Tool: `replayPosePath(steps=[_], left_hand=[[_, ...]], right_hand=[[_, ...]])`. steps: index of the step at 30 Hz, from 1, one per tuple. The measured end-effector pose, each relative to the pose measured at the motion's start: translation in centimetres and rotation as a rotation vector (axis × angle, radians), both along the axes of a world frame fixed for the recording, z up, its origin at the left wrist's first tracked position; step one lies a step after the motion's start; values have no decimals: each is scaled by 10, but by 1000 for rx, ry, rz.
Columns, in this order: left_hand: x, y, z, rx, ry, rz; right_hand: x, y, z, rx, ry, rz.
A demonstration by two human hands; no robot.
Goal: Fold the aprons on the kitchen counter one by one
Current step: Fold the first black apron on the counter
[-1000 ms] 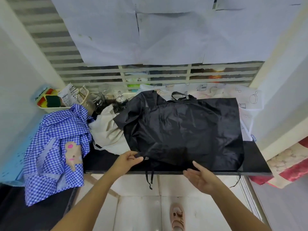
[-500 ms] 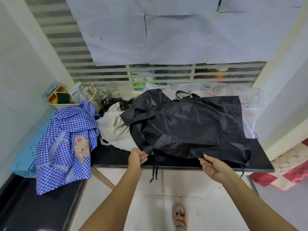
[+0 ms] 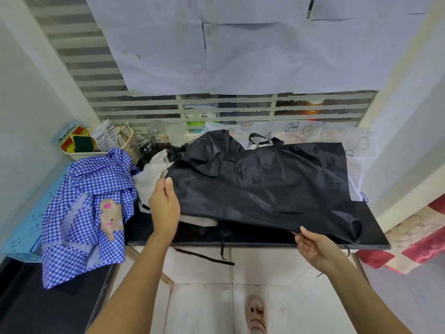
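A black apron (image 3: 265, 182) lies spread across the dark kitchen counter (image 3: 370, 235), its neck loop at the back and its ties hanging over the front edge. My left hand (image 3: 165, 203) grips the apron's left edge, raised over a cream apron (image 3: 150, 182) bunched beneath. My right hand (image 3: 313, 244) pinches the black apron's near right hem at the counter's front. A blue checked apron (image 3: 84, 213) with a bear patch is heaped on the left, draped over the counter's corner.
A cream tub (image 3: 81, 153) with sponges and packets stands at the back left beside glass jars (image 3: 154, 136). A white printed cloth (image 3: 337, 138) lies under the black apron at the back right. A red patterned mat (image 3: 409, 247) is on the floor to the right.
My left hand has carried the black apron's left edge up and away from the front edge, uncovering the cream apron. The right hand has slid right along the near hem.
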State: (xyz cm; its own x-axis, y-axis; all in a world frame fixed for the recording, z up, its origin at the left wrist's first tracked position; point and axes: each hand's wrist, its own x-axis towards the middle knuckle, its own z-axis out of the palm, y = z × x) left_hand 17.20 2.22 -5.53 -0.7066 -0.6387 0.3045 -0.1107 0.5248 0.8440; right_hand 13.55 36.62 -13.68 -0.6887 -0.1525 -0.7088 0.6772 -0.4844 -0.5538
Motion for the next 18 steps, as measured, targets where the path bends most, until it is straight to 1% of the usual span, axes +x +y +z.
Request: replayPosePath(steps=[2,3,5,7,9,10,11,13,14,16,17,18], left_hand=[[15,-19,-20,-89,-153,-86],[22,-30,-34,-92,-243,-85],[40,-46,-62,-17,-410,-8],[57,-54,-85,73,-551,52],[67,-58,-101,107,-595,71],[67,-58,-104,104,-606,103],[65,-55,-102,75,-608,164],[53,-39,-93,-49,-592,286],[46,-27,-87,-104,-529,253],[30,8,-77,-162,-394,-28],[22,26,-76,-149,-413,-166],[14,41,-80,-103,-493,-271]], right_hand=[[9,-4,-6,4,-19,15],[14,-5,-10,14,-32,29],[24,-8,-21,56,-67,63],[32,-9,-33,142,-102,98],[35,-7,-39,212,-124,75],[35,-5,-41,217,-134,28],[33,-2,-44,207,-142,-29],[28,4,-42,176,-146,-129],[25,5,-41,170,-141,-143],[20,6,-38,163,-120,-104],[19,5,-36,173,-106,-73],[17,5,-32,190,-94,-54]])
